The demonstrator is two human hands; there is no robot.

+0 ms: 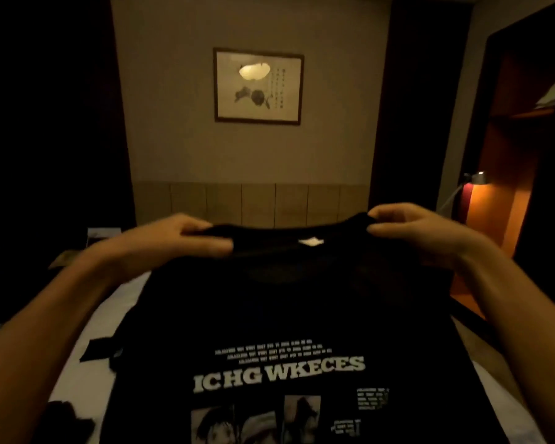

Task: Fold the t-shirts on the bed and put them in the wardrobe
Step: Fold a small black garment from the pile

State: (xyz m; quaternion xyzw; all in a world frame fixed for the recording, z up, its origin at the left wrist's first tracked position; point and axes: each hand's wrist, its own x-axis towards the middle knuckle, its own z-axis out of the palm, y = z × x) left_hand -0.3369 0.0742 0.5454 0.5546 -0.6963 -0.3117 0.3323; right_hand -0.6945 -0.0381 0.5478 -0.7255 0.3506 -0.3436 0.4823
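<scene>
Now, black t-shirt [279, 315] pinched between left hand [177, 238], right hand [410, 229]

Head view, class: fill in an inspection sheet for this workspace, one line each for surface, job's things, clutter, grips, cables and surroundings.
Surface: bed with a pale sheet, largely covered by the shirt.
Job's things: black t-shirt with white print, held up by its shoulders, label showing at the collar; wardrobe open at right.
Clutter: dark cloth at lower left of the bed, kind unclear.
Grips: left hand and right hand each pinch a shoulder of the shirt.
Cables: nothing seen.
Surroundings: framed picture on the wall, panelled headboard, lit lamp at right; room dim.
</scene>
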